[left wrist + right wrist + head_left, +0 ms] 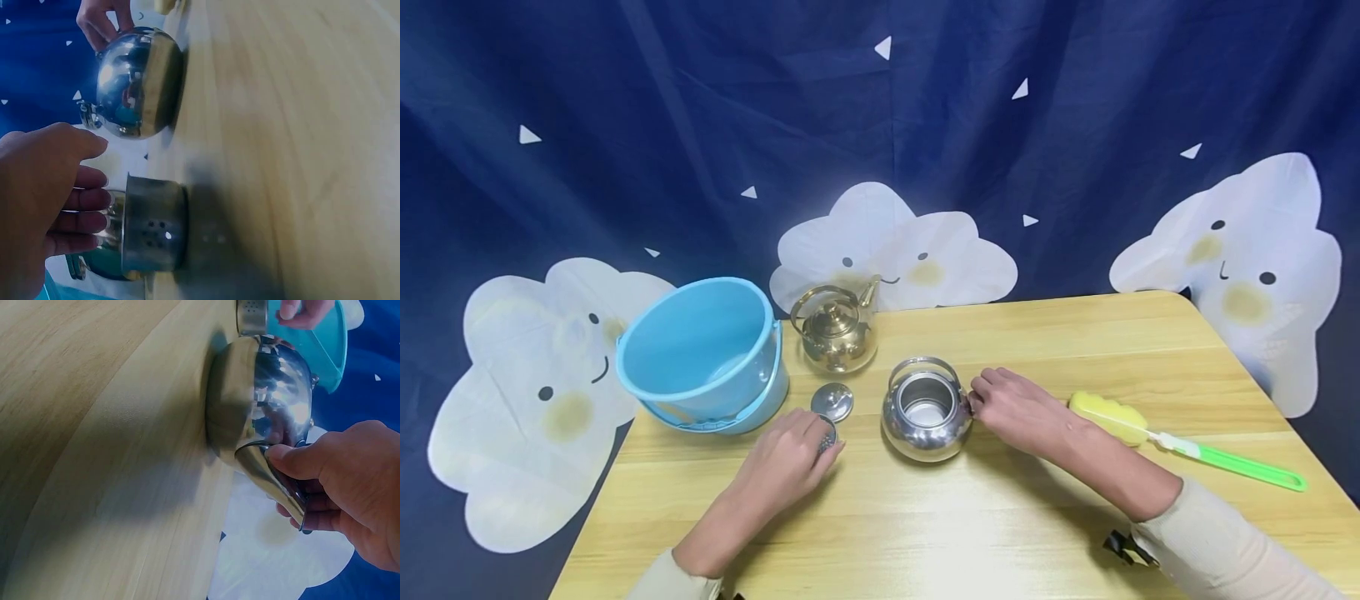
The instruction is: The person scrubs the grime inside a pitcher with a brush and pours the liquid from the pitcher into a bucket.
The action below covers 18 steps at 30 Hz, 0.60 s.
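A silver teapot (927, 437) without its lid stands upright on the table, its handle raised over the round opening. My right hand (1011, 408) pinches its spout (275, 478) between thumb and fingers. To the left, my left hand (782, 458) is at a small metal strainer cup (155, 225) with round holes in its wall. In the left wrist view the cup rests on the wood, and the fingers (87, 199) extend loosely beside its rim. The round silver lid (832, 402) lies just behind the cup.
A light blue bucket (760, 408) stands at the left, with a brass-coloured kettle (838, 342) beside it at the back. On the right lies a yellow sponge brush (1108, 417) with a green handle (1251, 468). A dark blue curtain (820, 100) hangs behind the table.
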Motion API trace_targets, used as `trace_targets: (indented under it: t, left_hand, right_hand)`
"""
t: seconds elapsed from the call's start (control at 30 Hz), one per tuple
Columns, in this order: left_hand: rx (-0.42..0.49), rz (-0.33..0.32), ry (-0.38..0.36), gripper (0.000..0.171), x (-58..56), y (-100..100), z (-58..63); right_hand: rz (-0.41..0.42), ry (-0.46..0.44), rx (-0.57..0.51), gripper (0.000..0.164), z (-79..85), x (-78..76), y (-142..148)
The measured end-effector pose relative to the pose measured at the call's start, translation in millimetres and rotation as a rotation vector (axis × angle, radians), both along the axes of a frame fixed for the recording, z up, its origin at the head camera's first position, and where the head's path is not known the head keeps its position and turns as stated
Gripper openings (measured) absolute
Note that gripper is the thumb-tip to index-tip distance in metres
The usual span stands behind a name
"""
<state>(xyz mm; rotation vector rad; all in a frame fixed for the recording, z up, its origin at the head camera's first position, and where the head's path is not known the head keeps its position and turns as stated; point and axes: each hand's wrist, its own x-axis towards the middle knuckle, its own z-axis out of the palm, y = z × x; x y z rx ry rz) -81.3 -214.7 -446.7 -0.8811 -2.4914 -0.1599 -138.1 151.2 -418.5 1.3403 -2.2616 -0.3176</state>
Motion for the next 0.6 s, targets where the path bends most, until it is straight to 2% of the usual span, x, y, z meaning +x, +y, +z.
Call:
trace_targets:
  t: [0.3, 0.6]
  left_hand:
    - [-0.046, 0.013, 0.008, 0.027, -9.9, 21, 13.6]
    - [-0.081, 0.033, -0.002, 0.029, -21.2, 43, 19.4]
  right_hand:
    - [0.002, -0.004, -0.002, 0.005, -0.1, 0.1, 0]
    - [0.000, -0.003, 0.004, 0.004, 0.4, 0.4, 0]
